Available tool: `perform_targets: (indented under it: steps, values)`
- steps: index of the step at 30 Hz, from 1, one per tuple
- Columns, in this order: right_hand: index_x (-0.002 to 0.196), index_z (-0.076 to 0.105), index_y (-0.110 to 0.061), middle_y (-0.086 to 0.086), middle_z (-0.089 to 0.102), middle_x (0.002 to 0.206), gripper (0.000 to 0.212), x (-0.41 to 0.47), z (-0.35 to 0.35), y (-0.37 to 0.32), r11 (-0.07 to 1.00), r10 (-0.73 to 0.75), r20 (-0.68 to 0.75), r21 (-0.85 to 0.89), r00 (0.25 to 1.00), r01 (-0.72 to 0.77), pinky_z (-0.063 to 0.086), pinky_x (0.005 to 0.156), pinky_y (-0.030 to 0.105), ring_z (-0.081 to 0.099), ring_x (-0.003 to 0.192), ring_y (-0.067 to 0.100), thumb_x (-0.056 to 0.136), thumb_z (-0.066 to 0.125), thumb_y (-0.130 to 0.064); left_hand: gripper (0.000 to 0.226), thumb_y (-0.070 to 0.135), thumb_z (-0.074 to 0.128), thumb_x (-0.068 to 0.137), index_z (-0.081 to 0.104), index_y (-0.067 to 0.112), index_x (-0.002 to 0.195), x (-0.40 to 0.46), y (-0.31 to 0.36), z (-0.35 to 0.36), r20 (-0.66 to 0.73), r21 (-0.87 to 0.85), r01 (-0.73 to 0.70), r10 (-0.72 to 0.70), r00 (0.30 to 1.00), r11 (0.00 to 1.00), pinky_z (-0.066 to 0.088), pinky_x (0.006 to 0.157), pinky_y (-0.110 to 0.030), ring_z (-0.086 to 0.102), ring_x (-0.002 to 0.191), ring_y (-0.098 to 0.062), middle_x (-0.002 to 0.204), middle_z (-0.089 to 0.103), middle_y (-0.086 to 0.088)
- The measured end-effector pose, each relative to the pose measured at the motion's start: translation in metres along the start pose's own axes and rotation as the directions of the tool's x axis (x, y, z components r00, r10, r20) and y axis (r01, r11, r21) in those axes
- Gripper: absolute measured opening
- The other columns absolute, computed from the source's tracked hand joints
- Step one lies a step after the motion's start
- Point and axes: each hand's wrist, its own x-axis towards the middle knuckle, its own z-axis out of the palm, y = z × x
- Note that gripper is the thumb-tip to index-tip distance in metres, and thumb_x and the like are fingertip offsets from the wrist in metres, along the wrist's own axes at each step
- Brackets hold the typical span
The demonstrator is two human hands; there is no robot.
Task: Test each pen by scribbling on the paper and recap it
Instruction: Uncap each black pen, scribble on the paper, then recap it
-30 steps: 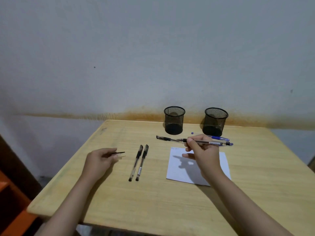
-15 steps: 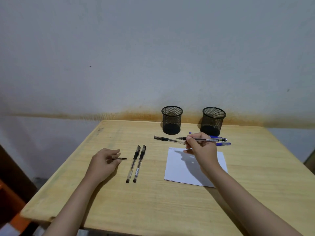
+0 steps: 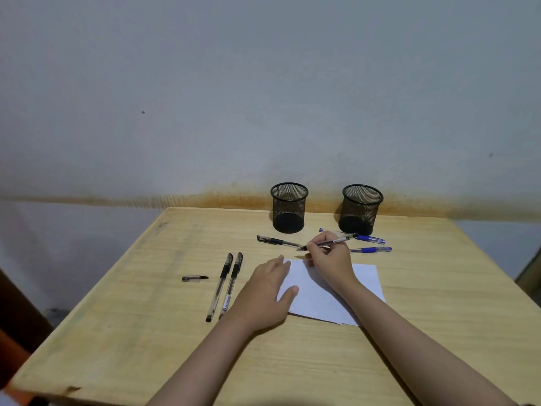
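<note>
The right hand point(image 3: 329, 256) pinches an uncapped pen point(image 3: 328, 243), tip just beyond the far edge of the paper point(image 3: 336, 291). The left hand point(image 3: 265, 291) lies flat on the sheet's left edge. A loose cap point(image 3: 194, 278) rests on the desk point(image 3: 146, 332), left of two capped black pens point(image 3: 225, 285).

The paper point(image 3: 336, 291) was white, the tabletop point(image 3: 146, 332) pale wood-grained, both mesh cups point(image 3: 289, 208) black, two pens point(image 3: 370, 244) blue.
</note>
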Motion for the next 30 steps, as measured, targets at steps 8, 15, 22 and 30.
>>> perform_targets:
  steps: [8, 15, 22, 30]
  values:
    - [0.078, 0.061, 0.004, 0.016, 0.067, 0.063, 0.019, 0.016, -0.001, 0.002, 0.983, 0.161, 0.053, 0.085, 0.986, -0.165, 0.058, 0.052, 0.027, 0.069, 0.052, 0.019, 0.082, 0.072, -0.011, 0.059, 0.045, 0.033, 0.096, 0.018, 0.02, 0.147, 0.001, -0.004, 0.014, 0.082, 0.212, 0.011, -0.029, 0.996, 0.977, 0.014, 0.118, -0.039, 0.007, 0.145, -0.017, 0.159, 0.008, 0.002]
    - [0.075, 0.053, 0.005, 0.02, 0.062, 0.059, 0.017, 0.013, 0.003, 0.006, 0.995, 0.101, -0.052, 0.027, 0.994, -0.099, 0.054, 0.042, 0.026, 0.065, 0.043, 0.017, 0.082, 0.067, -0.001, 0.06, 0.044, 0.028, 0.097, 0.01, 0.022, 0.149, 0.001, -0.005, 0.015, 0.115, 0.239, 0.001, -0.029, 0.993, 0.971, 0.006, 0.119, -0.036, 0.0, 0.146, -0.014, 0.16, 0.0, 0.004]
    - [0.071, 0.049, -0.002, 0.017, 0.06, 0.058, 0.02, 0.011, 0.005, 0.006, 0.997, 0.064, -0.016, -0.052, 0.998, -0.064, 0.053, 0.042, 0.02, 0.062, 0.042, 0.012, 0.084, 0.064, -0.002, 0.06, 0.045, 0.028, 0.097, 0.01, 0.023, 0.149, 0.002, -0.004, 0.014, 0.124, 0.231, 0.009, -0.038, 0.992, 0.973, 0.004, 0.117, -0.035, 0.0, 0.146, -0.013, 0.16, 0.0, 0.005]
    - [0.07, 0.05, -0.001, 0.022, 0.062, 0.061, 0.019, 0.012, 0.006, 0.007, 0.996, 0.056, -0.008, -0.071, 0.998, -0.056, 0.053, 0.042, 0.022, 0.062, 0.041, 0.012, 0.082, 0.063, 0.002, 0.059, 0.046, 0.029, 0.096, 0.012, 0.024, 0.149, 0.002, -0.006, 0.014, 0.117, 0.208, 0.015, -0.04, 0.992, 0.978, 0.007, 0.118, -0.036, 0.0, 0.146, -0.013, 0.159, 0.001, 0.007]
